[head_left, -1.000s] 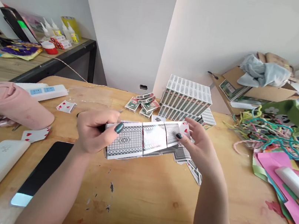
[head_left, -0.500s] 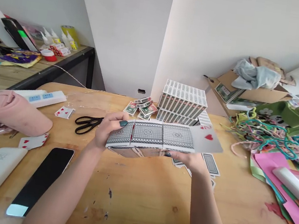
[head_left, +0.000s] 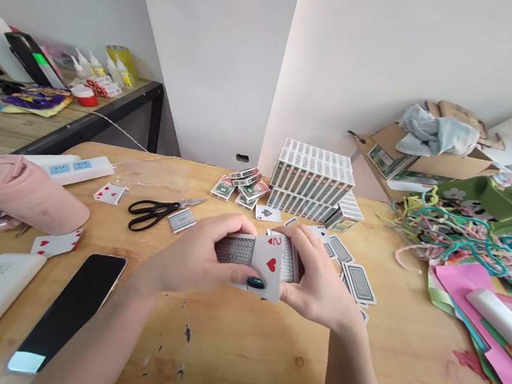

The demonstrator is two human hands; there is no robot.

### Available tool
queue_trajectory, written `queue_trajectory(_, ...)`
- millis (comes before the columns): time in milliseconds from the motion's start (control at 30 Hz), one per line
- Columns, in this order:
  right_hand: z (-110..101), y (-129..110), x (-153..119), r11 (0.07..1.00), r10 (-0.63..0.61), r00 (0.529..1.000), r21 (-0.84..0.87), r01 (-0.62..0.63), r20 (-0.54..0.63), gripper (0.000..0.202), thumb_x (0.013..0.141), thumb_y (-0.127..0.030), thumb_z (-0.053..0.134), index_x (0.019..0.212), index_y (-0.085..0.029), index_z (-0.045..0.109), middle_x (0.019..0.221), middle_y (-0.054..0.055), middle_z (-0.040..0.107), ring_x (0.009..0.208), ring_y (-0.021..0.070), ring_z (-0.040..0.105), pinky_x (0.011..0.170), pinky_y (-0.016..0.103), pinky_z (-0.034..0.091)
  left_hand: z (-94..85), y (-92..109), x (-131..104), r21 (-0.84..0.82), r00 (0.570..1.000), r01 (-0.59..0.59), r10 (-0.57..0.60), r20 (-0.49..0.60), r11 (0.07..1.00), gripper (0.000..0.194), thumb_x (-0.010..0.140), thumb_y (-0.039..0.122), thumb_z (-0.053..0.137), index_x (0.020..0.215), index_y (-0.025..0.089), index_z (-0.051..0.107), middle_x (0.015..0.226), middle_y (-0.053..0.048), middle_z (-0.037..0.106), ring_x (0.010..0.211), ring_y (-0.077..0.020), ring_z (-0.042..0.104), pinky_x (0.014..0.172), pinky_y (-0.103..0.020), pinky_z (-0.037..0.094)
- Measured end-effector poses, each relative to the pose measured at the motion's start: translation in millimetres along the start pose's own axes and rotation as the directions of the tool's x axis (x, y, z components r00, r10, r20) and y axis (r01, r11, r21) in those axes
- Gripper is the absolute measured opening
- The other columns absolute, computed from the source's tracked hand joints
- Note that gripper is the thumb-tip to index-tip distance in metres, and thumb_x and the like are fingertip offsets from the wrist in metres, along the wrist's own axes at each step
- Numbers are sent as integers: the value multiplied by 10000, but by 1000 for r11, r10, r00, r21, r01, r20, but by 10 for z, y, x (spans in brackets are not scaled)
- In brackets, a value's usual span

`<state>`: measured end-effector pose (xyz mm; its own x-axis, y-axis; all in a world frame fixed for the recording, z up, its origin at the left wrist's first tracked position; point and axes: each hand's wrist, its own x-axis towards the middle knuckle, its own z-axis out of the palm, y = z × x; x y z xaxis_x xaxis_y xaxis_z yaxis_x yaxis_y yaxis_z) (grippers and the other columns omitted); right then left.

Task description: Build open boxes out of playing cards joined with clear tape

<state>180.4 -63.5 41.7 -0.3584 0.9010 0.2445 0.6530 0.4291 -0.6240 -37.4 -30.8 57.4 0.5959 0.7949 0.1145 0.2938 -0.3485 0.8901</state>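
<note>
Both hands hold a block of folded playing cards (head_left: 236,248) above the table. A two of hearts (head_left: 269,259) sticks out at its middle, face toward me, and grey patterned card backs show on either side. My left hand (head_left: 203,255) wraps the left end, its thumb pressed on the lower edge of the two of hearts. Around the right end my right hand (head_left: 315,278) is closed, thumb below and fingers over the top. The far side of the block is hidden. Loose playing cards (head_left: 360,283) lie on the table beyond my right hand.
Stacked card boxes (head_left: 311,174) stand at the back, with loose card boxes (head_left: 242,187) beside them. Black scissors (head_left: 151,212) and a folded card (head_left: 181,220) lie left. A phone (head_left: 69,312) is near my left forearm. Tangled yarn (head_left: 461,232) and coloured sheets (head_left: 470,301) lie right.
The card block has turned: its long row of card backs faced me, and now an end shows. Both hands have come closer together, the right one now gripping over the top.
</note>
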Motion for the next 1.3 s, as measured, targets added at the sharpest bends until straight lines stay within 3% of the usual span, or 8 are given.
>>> queue_trajectory(100, -28, -34, -19, 1000, -21, 999, -7, 22, 30, 619, 781, -781, 334, 985, -224, 511, 906, 58, 520, 813, 216, 461, 750, 385, 403, 36, 6, -1, 34, 999, 37, -36, -28, 999, 392, 672, 488, 724, 684, 175, 488, 629, 63, 408, 562, -77, 360, 487, -213, 264)
queue_trajectory(200, -45, -51, -31, 1000, -6, 999, 10, 6, 45, 540, 792, -748, 390, 836, -214, 459, 808, 29, 497, 730, 184, 421, 700, 353, 380, 0, 21, -24, 10, 999, 47, -47, -5, 999, 423, 694, 463, 701, 594, 171, 411, 581, 71, 311, 528, -67, 296, 462, -218, 221)
queue_trajectory(367, -17, -53, -48, 991, 123, 992, 50, -124, 27, 458, 752, -665, 566, 797, -219, 473, 699, 0, 484, 693, 172, 395, 619, 295, 337, -50, 135, -130, -15, 972, 189, -185, 142, 982, 268, 813, 419, 556, 703, 179, 513, 595, 55, 434, 526, -75, 389, 452, -203, 286)
queue_trajectory(433, 5, -28, -43, 984, 151, 988, 96, -151, 8, 425, 769, -630, 573, 793, -218, 470, 673, -11, 470, 656, 157, 388, 593, 283, 324, -42, 195, -171, 71, 975, 196, -202, 93, 978, 245, 814, 373, 544, 669, 180, 502, 575, 56, 433, 504, -70, 385, 438, -200, 275)
queue_trajectory(533, 31, 19, -22, 980, 159, 987, 128, -153, -34, 391, 813, -600, 536, 798, -214, 469, 652, -26, 452, 607, 135, 374, 589, 282, 317, -21, 253, -190, 160, 991, 130, -126, -33, 978, 347, 769, 295, 554, 522, 174, 342, 506, 63, 317, 455, -55, 295, 412, -210, 212)
queue_trajectory(700, 58, 9, -1, 987, 154, 984, 50, -150, -85, 387, 833, -594, 512, 789, -210, 486, 656, -21, 471, 615, 137, 389, 602, 284, 324, 9, 236, -144, 63, 987, 71, -61, -151, 995, 369, 780, 272, 499, 500, 184, 276, 494, 60, 277, 438, -53, 256, 399, -218, 195)
queue_trajectory(933, 125, -110, 22, 992, 111, 984, -46, -119, -138, 303, 919, -474, 408, 784, -210, 473, 703, 5, 529, 651, 153, 446, 647, 307, 355, 100, 193, -112, 34, 976, 68, -60, -208, 997, 367, 785, 245, 497, 515, 187, 256, 492, 56, 257, 446, -57, 246, 400, -225, 184)
queue_trajectory(1300, 142, -141, 34, 991, 89, 985, -86, -102, -146, 316, 935, -475, 380, 767, -216, 447, 712, 0, 523, 655, 154, 434, 691, 320, 340, 136, 190, -91, -44, 972, 47, -55, -226, 998, 338, 763, 192, 468, 512, 189, 242, 493, 52, 241, 451, -61, 233, 409, -242, 182)
